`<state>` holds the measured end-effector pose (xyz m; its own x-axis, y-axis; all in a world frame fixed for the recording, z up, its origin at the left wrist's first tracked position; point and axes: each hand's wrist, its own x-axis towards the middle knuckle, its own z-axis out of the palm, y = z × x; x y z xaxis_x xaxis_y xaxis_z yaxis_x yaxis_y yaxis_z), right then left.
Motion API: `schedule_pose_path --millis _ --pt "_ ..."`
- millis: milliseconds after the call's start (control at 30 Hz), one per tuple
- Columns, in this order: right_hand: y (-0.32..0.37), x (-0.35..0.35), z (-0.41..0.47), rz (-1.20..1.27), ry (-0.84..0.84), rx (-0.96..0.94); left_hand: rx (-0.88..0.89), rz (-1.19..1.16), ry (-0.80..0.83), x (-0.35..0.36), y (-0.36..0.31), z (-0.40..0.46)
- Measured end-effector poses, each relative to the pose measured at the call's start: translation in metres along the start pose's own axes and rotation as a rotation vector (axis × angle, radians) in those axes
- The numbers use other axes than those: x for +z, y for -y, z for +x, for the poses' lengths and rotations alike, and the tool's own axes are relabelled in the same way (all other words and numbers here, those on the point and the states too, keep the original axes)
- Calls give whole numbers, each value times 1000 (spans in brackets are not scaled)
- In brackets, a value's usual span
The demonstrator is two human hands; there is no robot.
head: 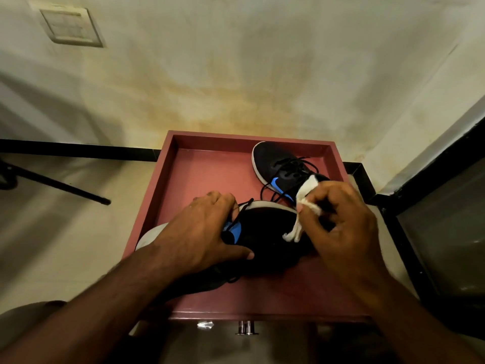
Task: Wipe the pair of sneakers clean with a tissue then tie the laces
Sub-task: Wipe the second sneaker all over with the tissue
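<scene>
**Tissue meets sneaker on a pink tray**

A person's left hand (199, 229) clamps the nearer black sneaker with a blue logo and white sole (265, 232), which lies tipped on its side across the near half of the shallow pink wooden tray (168, 179); the fingers curl over the sole edge while the thumb stretches across the dark upper, a loose black lace (242, 207) trailing out beside the knuckles. Just right of it, the right hand (343, 222) pinches a crumpled white tissue (307, 200) between thumb and bent fingers, the wad bunched above the fist and a twisted tail hanging down onto the same shoe's upper. Farther back, in the tray's far right corner, the second matching black sneaker (273, 160) rests sole-down, toe toward the stained cream wall (236, 74), its laces undone and spilling onto the tray floor.
</scene>
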<state>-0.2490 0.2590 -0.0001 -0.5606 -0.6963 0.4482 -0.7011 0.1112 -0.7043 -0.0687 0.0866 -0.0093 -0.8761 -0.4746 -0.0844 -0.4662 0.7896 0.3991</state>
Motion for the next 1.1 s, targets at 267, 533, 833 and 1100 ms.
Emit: schedule_pose_path --millis 267,533,833,1100 --pt "-9 15 -5 -85 132 -134 -6 -6 22 -4 0 4" --pt "-8 39 -7 -240 315 -292 51 50 -16 3 0 1" --pt "4 23 7 -598 508 194 29 79 18 3 2 4" --pt "2 55 -5 -264 190 -105 93 79 -1 5 4 9"
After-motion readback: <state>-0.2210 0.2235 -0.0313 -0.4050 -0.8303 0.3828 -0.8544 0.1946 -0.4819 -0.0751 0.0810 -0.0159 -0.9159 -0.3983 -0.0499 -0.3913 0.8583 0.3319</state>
